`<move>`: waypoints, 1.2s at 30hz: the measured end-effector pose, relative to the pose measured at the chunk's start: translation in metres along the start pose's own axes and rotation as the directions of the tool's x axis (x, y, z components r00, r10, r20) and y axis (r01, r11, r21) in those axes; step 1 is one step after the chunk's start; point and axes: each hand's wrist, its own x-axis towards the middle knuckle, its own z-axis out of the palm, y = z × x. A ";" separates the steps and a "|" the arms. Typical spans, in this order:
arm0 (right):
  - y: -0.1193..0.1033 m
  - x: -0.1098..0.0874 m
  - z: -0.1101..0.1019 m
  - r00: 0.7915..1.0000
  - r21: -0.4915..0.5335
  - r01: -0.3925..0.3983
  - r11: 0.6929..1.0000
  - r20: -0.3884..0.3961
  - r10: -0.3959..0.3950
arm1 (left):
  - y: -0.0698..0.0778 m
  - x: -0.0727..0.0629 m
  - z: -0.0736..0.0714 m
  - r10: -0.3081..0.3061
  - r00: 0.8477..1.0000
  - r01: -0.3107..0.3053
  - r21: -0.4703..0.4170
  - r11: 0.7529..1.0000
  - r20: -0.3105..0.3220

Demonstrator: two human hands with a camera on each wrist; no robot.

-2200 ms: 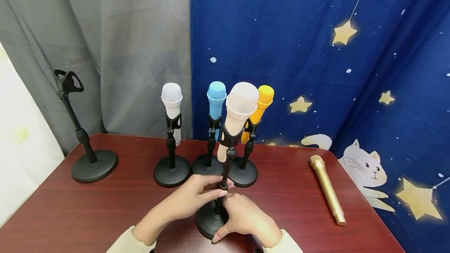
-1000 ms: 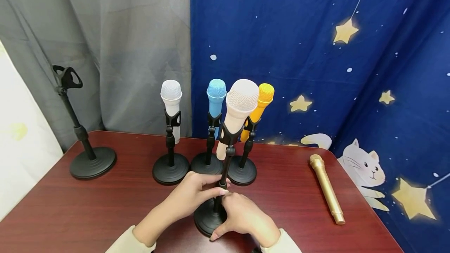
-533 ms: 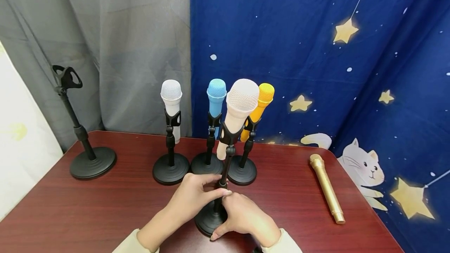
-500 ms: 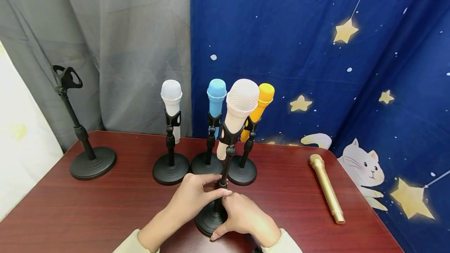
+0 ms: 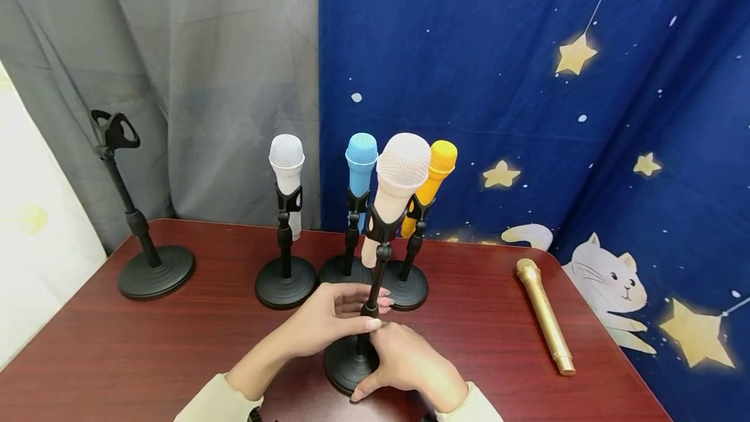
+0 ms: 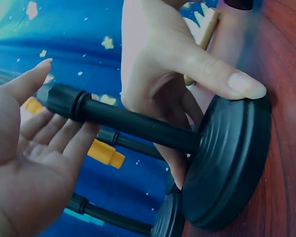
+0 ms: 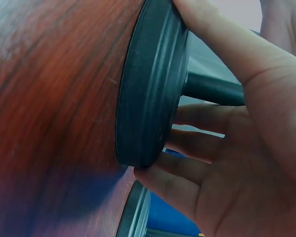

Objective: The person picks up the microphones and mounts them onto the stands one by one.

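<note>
A black microphone stand (image 5: 377, 279) with a pale cream microphone (image 5: 403, 165) in its clip stands at the front middle. My right hand (image 5: 408, 365) grips its round base (image 7: 150, 94), thumb on the near edge and fingers round the far side in the right wrist view. My left hand (image 5: 319, 323) is around the pole at its collar (image 6: 66, 101). In the left wrist view the left fingers (image 6: 64, 133) lie extended behind the pole, while the thumb stands apart from the collar.
Behind are stands with a white microphone (image 5: 287, 161), a blue microphone (image 5: 361, 158) and a yellow microphone (image 5: 441, 165). A stand with a bare clip (image 5: 140, 230) is at left. A gold microphone (image 5: 546, 318) lies at right on the reddish table (image 5: 480, 318).
My left fingers have straightened and spread past the pole, and the thumb has shifted slightly left. The right hand has kept its grip on the base; the stand has hardly moved.
</note>
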 end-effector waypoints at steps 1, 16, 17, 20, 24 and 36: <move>0.000 0.000 0.000 1.000 0.003 0.001 1.000 0.002 -0.001 | -0.001 0.000 -0.001 0.014 1.000 -0.014 -0.012 1.000 0.025; 0.002 0.000 0.001 1.000 0.005 0.003 1.000 0.012 -0.003 | -0.002 0.000 -0.005 0.041 0.997 -0.037 -0.062 0.997 0.060; 0.002 0.000 0.001 1.000 0.006 0.004 1.000 0.011 -0.004 | -0.002 0.000 -0.004 0.039 0.998 -0.036 -0.056 0.998 0.052; 0.002 0.000 0.001 1.000 0.007 0.005 1.000 0.010 -0.005 | 0.000 -0.001 -0.002 0.021 1.000 -0.020 -0.040 0.999 0.021; 0.001 -0.001 0.000 1.000 0.007 0.002 1.000 0.014 -0.002 | 0.003 -0.001 0.002 0.001 1.000 -0.001 -0.006 1.000 -0.020; 0.000 0.000 0.001 1.000 -0.045 -0.001 0.999 0.000 0.001 | 0.005 -0.001 0.010 -0.028 0.982 0.051 0.119 0.992 -0.189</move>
